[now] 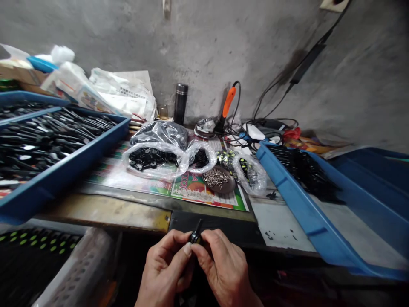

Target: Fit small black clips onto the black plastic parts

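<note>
Between my fingertips, just off the table's front edge, is a small black plastic part [195,237] with a thin stem pointing up and away. My left hand [169,264] pinches it from the left, thumb on top. My right hand [223,262] grips it from the other side with thumb and index finger. Its lower portion is hidden by my hands, so its exact kind does not show. Beyond it lie a round dish of small metal screws [217,179], an open bag of black parts [153,158] and a bag of black and yellow-green parts [249,170].
A blue tray [108,138] full of black stemmed pieces stands at left, another blue tray [287,200] with black rods at right. An orange-handled tool [229,102] and a dark flask [181,104] stand by the wall. A crate [73,268] sits below left.
</note>
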Demonstrator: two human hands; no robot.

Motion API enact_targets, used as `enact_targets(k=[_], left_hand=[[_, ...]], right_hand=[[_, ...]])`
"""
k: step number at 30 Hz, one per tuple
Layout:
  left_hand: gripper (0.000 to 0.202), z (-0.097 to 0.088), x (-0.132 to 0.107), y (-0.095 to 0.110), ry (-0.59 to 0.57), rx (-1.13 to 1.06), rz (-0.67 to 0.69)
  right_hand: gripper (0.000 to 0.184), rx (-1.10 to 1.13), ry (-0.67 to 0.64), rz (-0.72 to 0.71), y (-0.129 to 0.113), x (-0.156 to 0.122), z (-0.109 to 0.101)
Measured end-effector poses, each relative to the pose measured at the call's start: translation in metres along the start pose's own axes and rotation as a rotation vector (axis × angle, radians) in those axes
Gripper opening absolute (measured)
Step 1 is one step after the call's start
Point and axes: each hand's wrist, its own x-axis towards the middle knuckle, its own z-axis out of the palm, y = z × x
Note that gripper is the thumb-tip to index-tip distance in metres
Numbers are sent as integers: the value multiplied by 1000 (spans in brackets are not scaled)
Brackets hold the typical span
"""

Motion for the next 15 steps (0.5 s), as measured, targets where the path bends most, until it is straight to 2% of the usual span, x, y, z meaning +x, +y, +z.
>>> enact_targets(k=[5, 8, 11, 15], left_hand=[[38, 1, 0, -1, 17, -8, -2], [38, 2, 0, -1, -9, -25, 1], [38, 4, 0, 0, -42, -38, 0], [38, 4, 1, 0, -51, -65, -13]], right_hand=[[26, -48, 30, -17, 1, 1, 5], [28, -58, 120, 62, -1, 1, 8], [28, 22, 210, 123, -3, 1, 8], [16, 145, 135, 88, -4, 4, 4]])
